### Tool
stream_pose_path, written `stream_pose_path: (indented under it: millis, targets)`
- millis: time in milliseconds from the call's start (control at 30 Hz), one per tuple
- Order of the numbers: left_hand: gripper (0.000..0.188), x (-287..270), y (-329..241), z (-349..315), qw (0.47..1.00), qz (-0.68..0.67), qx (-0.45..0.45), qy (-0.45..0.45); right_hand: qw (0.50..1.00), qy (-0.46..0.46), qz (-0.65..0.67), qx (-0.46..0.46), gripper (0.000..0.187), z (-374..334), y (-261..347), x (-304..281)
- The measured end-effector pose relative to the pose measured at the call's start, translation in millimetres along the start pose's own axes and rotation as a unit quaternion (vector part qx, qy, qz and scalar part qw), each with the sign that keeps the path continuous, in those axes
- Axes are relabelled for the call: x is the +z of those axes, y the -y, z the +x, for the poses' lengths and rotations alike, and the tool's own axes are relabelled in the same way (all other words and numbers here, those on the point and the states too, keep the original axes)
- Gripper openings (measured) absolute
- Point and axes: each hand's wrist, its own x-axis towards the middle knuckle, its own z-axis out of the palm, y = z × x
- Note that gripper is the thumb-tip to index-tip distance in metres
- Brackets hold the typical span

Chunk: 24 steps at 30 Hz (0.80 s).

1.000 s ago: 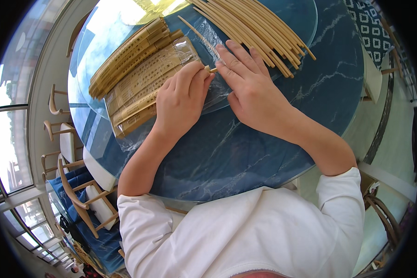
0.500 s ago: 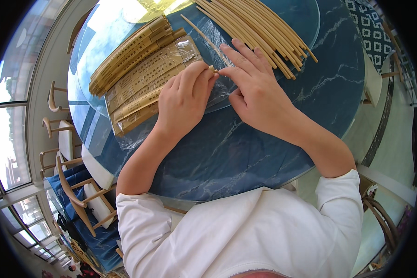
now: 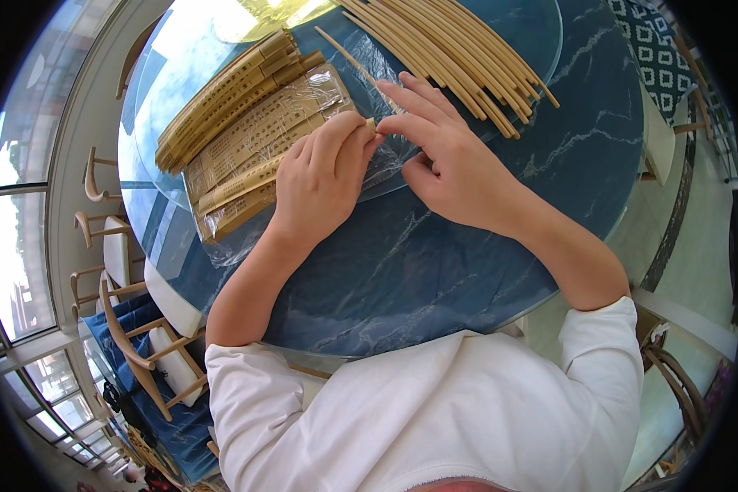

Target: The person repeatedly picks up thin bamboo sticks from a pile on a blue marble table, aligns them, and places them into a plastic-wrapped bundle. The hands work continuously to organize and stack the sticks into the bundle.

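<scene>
My left hand (image 3: 320, 176) is closed around a printed brown paper chopstick sleeve (image 3: 242, 184), which lies slantwise along the top of a flat stack of similar sleeves (image 3: 262, 127). A pale end pokes out just past my left fingertips; whether that is a chopstick inside the sleeve I cannot tell. My right hand (image 3: 459, 168) has its index fingertip against that end, with the other fingers stretched out and the thumb bent. Close beyond the right fingers, a single thin stick (image 3: 344, 51) lies on crumpled clear plastic wrap (image 3: 367, 56).
A heap of loose wooden chopsticks (image 3: 459, 49) lies at the far right of the glass turntable. More brown sleeves (image 3: 221, 98) are piled at the far left. The round table (image 3: 402, 279) has a blue marbled top. Wooden chairs (image 3: 152, 361) stand to the left.
Both hands have shifted very slightly left, and the right index finger stays at the sleeve's end. The head view has moved a little; the piles look unchanged.
</scene>
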Motion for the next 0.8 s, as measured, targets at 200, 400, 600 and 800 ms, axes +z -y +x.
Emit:
stream_pose_path:
  millis: [200,400,600,800]
  targets:
    - [0.025,-2.9,-4.9,1.3,1.000,-0.022,0.004,0.013,0.993,-0.029,-0.098,-0.057,0.028,4.6,-0.8,1.9]
    - [0.028,-9.4,-11.1,2.7,0.999,-0.033,0.000,-0.005,0.972,-0.046,-0.189,-0.133,0.024,9.5,-1.4,-3.3]
    - [0.033,-37.4,2.0,7.9,0.995,-0.037,-0.083,0.031,0.956,-0.078,-0.238,-0.152,0.023,17.4,-12.4,-22.1]
    - [0.028,-43.3,31.3,-17.6,0.993,-0.005,-0.051,0.104,0.964,-0.065,-0.209,-0.153,0.031,17.6,-15.0,-23.9]
